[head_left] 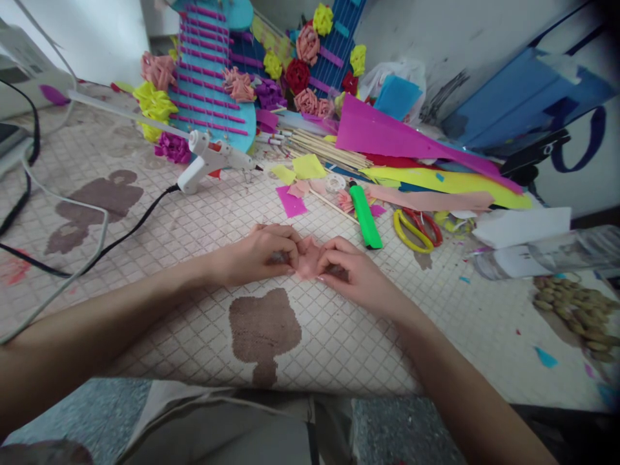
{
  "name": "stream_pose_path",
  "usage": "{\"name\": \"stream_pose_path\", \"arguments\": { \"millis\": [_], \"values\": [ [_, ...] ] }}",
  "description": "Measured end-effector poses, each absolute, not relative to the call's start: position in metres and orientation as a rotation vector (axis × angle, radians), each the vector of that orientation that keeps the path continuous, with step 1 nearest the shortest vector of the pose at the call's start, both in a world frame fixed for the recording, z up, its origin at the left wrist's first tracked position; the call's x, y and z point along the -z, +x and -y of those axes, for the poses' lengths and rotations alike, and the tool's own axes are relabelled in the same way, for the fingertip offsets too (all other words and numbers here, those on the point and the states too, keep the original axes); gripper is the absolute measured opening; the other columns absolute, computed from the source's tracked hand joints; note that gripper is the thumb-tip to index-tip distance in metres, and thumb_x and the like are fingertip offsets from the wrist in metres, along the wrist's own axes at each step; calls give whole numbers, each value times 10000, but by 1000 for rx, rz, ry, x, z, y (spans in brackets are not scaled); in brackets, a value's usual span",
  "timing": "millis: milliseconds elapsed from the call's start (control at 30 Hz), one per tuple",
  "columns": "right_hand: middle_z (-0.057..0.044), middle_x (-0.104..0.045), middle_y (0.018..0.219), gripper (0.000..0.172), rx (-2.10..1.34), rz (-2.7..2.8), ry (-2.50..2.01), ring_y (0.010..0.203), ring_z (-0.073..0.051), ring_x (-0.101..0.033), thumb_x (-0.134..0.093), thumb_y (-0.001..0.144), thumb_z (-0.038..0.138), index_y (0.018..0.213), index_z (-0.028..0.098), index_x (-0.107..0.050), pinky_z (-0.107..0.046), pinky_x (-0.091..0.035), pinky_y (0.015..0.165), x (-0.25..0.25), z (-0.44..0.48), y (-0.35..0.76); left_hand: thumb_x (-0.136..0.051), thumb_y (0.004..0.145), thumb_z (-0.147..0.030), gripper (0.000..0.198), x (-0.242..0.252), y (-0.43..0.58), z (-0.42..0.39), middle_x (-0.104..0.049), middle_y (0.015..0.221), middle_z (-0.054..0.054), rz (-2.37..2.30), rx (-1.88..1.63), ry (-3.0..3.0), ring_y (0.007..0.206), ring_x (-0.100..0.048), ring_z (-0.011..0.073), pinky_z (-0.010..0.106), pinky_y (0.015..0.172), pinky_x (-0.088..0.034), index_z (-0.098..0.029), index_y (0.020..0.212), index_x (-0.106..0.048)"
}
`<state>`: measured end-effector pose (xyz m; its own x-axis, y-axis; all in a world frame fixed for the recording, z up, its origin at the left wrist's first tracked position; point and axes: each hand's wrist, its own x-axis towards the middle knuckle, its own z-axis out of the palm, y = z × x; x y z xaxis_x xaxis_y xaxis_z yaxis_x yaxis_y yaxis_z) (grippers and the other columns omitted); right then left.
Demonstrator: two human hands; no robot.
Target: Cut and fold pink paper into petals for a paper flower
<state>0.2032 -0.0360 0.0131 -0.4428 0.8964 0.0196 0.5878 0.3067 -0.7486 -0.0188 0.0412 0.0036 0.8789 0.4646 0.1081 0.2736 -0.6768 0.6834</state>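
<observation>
"How were your hands set, going from the left?"

"My left hand had its fingertips pinched on the left side of a small, pale pink, crumpled piece of paper. My right hand pinched its right side, fingers curled. The paper sat between them, in front of me, over the middle of the table; I couldn't tell whether it touched the cloth."

"Which way did it point?"

"A small peak pointed away from me, toward the back. The part that showed ran longer front to back than side to side, but my fingers hid its edges, so I couldn't judge the full long axis."

"And the surface?"

"A cream cloth with a diamond grid and brown figures. On the left stood a white glue gun with a black cable, and behind it a light-blue panel with purple rungs. Just beyond my right hand lay a bright green plastic tool with a dark tip, then scissors with yellow and red handles, a clear plastic bottle on its side and a heap of tan, nut-like lumps."

"The room?"

"Speckled grey floor below, a pale wall behind, and a blue bag at the right."
</observation>
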Motion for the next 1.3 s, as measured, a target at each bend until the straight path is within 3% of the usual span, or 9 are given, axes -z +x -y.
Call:
{"name": "stream_pose_path", "arguments": {
  "millis": [333, 533, 733, 1067, 1300],
  "values": [
    [-24, -521, 957, 121, -890, 2054, -1381, 948, -161, -552, -588, 800, 99, 839, 211, -613, -335, -476, 852, -13, 38, 195, -595, 823, -168, 83, -4, -11, -34, -632, 958, 47, -639, -406, 2365, 958, -564, 201, 390, 897, -359, -170, 781, -666],
    [-28, -513, 963, 86, -949, 2064, -1368, 862, -151, -555, -586, 787, 112, 785, 197, -602, -302, -490, 739, -10, 35, 204, -625, 817, -195, 57, -3, -17, -43, -629, 1028, 56, -482, -393, 2299, 976, -582, 181, 342, 890, -412, -169, 808, -675],
    [-29, -512, 966, 92, -909, 2062, -1384, 856, -151, -544, -566, 802, 111, 798, 201, -585, -299, -481, 733, -8, 37, 202, -609, 826, -167, 69, -1, -17, -45, -632, 1014, 56, -490, -411, 2304, 955, -588, 174, 336, 885, -420, -170, 819, -678],
    [-32, -507, 919, 118, -767, 2064, -1453, 897, -172, -534, -567, 789, 80, 786, 196, -587, -325, -454, 774, -9, 39, 190, -587, 835, -208, 119, -4, -10, -34, -620, 975, 58, -662, -377, 2376, 985, -552, 218, 404, 902, -359, -163, 754, -661],
    [-30, -512, 888, 98, -687, 2057, -1420, 869, -167, -530, -573, 793, 97, 778, 193, -568, -325, -459, 789, -2, 39, 187, -578, 839, -224, 124, -5, -7, -32, -610, 968, 48, -699, -363, 2378, 974, -546, 211, 382, 880, -355, -163, 763, -654]
  ]
}}
